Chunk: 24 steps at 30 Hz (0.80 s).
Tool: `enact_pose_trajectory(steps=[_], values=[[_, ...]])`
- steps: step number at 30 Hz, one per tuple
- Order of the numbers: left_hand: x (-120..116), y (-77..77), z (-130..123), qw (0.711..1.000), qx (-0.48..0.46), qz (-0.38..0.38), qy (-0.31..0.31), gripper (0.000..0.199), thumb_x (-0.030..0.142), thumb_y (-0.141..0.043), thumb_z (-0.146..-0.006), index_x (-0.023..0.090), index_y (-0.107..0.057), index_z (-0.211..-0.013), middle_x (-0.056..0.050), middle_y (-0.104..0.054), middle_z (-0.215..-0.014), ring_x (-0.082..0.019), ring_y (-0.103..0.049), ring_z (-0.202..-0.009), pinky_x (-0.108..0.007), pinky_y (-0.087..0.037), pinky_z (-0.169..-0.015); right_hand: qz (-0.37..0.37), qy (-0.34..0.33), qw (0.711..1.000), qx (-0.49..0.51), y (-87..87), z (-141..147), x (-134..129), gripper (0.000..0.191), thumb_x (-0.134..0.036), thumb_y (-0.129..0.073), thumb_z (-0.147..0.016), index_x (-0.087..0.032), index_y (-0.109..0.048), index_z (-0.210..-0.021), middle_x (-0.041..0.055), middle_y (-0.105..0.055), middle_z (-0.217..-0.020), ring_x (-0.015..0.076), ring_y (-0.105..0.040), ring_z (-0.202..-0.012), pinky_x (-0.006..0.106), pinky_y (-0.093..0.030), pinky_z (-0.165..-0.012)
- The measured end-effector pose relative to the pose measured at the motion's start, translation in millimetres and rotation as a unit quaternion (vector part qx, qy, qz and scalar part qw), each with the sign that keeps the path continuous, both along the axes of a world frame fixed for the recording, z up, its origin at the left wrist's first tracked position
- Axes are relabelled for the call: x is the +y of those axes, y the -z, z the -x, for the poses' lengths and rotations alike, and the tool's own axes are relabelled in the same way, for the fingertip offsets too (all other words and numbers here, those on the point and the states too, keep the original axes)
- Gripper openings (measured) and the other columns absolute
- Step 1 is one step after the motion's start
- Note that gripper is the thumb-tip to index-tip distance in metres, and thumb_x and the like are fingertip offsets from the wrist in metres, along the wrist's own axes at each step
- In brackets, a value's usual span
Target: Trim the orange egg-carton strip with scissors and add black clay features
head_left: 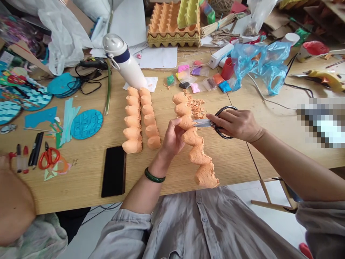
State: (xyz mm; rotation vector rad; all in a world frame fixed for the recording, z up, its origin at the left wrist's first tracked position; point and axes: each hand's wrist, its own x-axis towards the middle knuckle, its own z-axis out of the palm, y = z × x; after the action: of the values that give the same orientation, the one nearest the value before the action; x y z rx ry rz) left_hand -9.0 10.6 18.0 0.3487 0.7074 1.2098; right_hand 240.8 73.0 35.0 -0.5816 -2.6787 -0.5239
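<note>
My left hand [174,138] is closed around the middle of an orange egg carton strip [198,153], which is a row of several cups running from the far side toward my body. Black-handled scissors [206,123] are gripped in my right hand [239,125], with fingers through the loops. Their blades meet the strip's right edge, just beside my left fingers. A small heap of orange carton scraps [196,104] lies behind the blades. Left of my hand, two more orange strips, a longer one [132,120] and a narrower one [150,118], lie side by side on the table.
A white bottle [129,66] stands behind the strips. A black phone [113,172] lies near the front edge. Stacked egg trays [172,25], clay packets [195,87] and a blue plastic bag [261,64] are farther back. At left are red scissors [49,155] and another person's arm [16,201].
</note>
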Motion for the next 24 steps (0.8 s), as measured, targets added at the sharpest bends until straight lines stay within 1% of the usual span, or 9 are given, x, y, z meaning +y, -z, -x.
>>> enact_pose_trajectory(steps=[3,6,8,10,13,15,18,21,24], values=[[0,-0.9,0,1.0,0.004,0.006,0.008,0.038,0.037,-0.058,-0.09,0.013,-0.071,-0.115,-0.012,-0.077,-0.103,-0.026,-0.072,-0.099,-0.034,-0.055,-0.08,-0.034,-0.019,0.999,-0.018,-2.3,-4,0,0.041,-0.024,-0.051,-0.105,-0.02,-0.056,-0.146,0.0041,-0.073,-0.087,0.0154,-0.062,-0.075,0.028,-0.037,-0.058],[1,-3.9,-1,0.999,0.01,0.025,0.031,0.037,0.038,-0.054,-0.092,0.016,-0.072,-0.115,-0.012,-0.078,-0.104,-0.027,-0.072,-0.099,-0.036,-0.056,-0.081,-0.039,-0.018,0.999,-0.02,-2.4,-6,1,0.045,-0.022,-0.051,-0.104,-0.022,-0.053,-0.149,0.0033,-0.073,-0.086,0.016,-0.061,-0.074,0.029,-0.035,-0.058],[1,-7.0,-1,0.998,0.014,0.046,0.048,0.038,0.039,-0.05,-0.094,0.018,-0.072,-0.117,-0.011,-0.079,-0.098,-0.028,-0.073,-0.096,-0.037,-0.056,-0.076,-0.025,-0.007,0.999,-0.022,-2.2,-6,0,0.045,-0.02,-0.05,-0.104,-0.024,-0.053,-0.149,0.0032,-0.073,-0.086,0.0159,-0.061,-0.074,0.029,-0.034,-0.058],[2,-9.6,-1,0.996,0.018,0.061,0.056,0.039,0.039,-0.047,-0.095,0.02,-0.073,-0.117,-0.009,-0.078,-0.088,-0.027,-0.074,-0.09,-0.035,-0.055,-0.071,-0.004,0.006,1.0,-0.028,-2.3,-5,-1,0.044,-0.018,-0.049,-0.104,-0.025,-0.055,-0.147,0.0034,-0.073,-0.086,0.0156,-0.061,-0.073,0.03,-0.033,-0.057],[2,-10.0,-1,0.996,0.024,0.072,0.049,0.037,0.04,-0.048,-0.095,0.023,-0.073,-0.116,-0.006,-0.075,-0.075,-0.027,-0.074,-0.085,-0.035,-0.055,-0.07,0.02,0.016,0.999,-0.039,-2.4,-5,-2,0.04,-0.02,-0.047,-0.105,-0.023,-0.06,-0.143,0.0042,-0.073,-0.084,0.0154,-0.061,-0.071,0.03,-0.034,-0.057],[2,-8.1,-1,0.995,0.026,0.083,0.046,0.034,0.041,-0.053,-0.093,0.026,-0.072,-0.117,-0.005,-0.074,-0.075,-0.027,-0.074,-0.085,-0.035,-0.055,-0.072,0.032,0.02,0.998,-0.043,-1.3,-6,-3,0.038,-0.022,-0.045,-0.105,-0.021,-0.063,-0.139,0.0045,-0.073,-0.081,0.0153,-0.062,-0.069,0.03,-0.033,-0.056],[2,-5.0,-2,0.993,0.025,0.104,0.054,0.033,0.042,-0.056,-0.092,0.025,-0.072,-0.115,-0.005,-0.074,-0.077,-0.026,-0.074,-0.084,-0.034,-0.055,-0.072,0.05,0.025,0.998,-0.038,4.3,-8,-4,0.038,-0.025,-0.041,-0.107,-0.02,-0.067,-0.134,0.0049,-0.073,-0.079,0.0153,-0.063,-0.067,0.03,-0.033,-0.054],[3,-3.7,-3,0.992,0.038,0.113,0.046,0.031,0.043,-0.059,-0.09,0.026,-0.072,-0.113,-0.005,-0.074,-0.079,-0.028,-0.074,-0.092,-0.038,-0.056,-0.079,0.093,0.03,0.995,-0.003,14.6,-6,-7,0.039,-0.033,-0.041,-0.107,-0.019,-0.07,-0.129,0.0054,-0.075,-0.08,0.0151,-0.065,-0.066,0.029,-0.032,-0.052],[2,-2.7,-5,0.994,0.063,0.088,0.02,0.022,0.04,-0.062,-0.089,0.027,-0.072,-0.104,-0.005,-0.076,-0.084,-0.03,-0.073,-0.106,-0.04,-0.057,-0.086,0.194,0.061,0.977,0.06,22.9,0,-13,0.038,-0.043,-0.048,-0.105,-0.019,-0.073,-0.122,0.0054,-0.077,-0.083,0.0141,-0.064,-0.064,0.028,-0.034,-0.053]])
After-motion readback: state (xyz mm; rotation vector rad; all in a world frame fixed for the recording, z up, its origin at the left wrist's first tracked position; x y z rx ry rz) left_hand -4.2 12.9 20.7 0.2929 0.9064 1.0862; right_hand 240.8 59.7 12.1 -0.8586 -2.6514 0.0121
